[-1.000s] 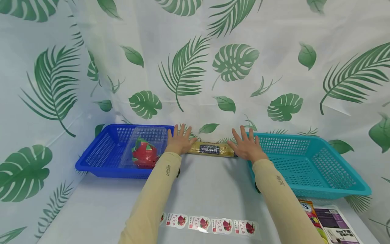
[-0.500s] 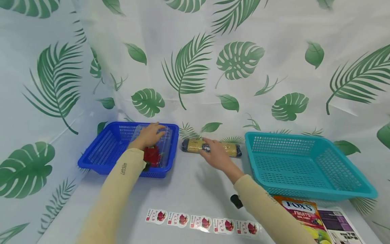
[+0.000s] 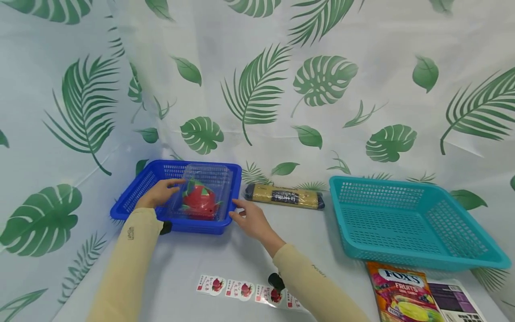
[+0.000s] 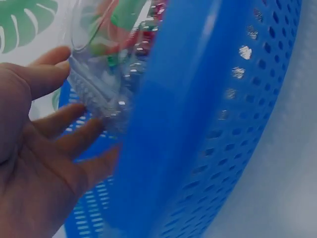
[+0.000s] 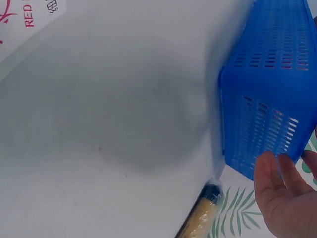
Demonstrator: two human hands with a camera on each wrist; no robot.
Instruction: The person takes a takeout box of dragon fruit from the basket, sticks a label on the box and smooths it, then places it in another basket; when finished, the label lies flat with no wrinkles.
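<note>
In the head view a clear plastic box (image 3: 213, 172) sits in the right part of a blue basket (image 3: 177, 162). Inside the box lies a red dragon fruit (image 3: 200, 197) with green tips. My left hand (image 3: 158, 194) reaches over the basket's left side, thumb and fingers spread around the box's left edge. In the left wrist view those fingers dip inside the basket, fingertips right at the box's corner. My right hand (image 3: 253, 219) is at the basket's right rim with relaxed fingers, nothing between them. In the right wrist view its fingertips overlap the basket's outer end.
A yellow pasta packet (image 3: 285, 197) lies along the back wall, between the blue basket and a teal basket (image 3: 402, 214). Dragon fruit stickers (image 3: 245, 290) form a strip at the front. A Fox's candy bag (image 3: 406, 290) and a purple-and-white packet (image 3: 452, 299) lie front right.
Both hands have left their places beside the pasta packet and moved left. My left hand passed over the box to its left edge; my right hand crossed to the blue basket's right rim.
</note>
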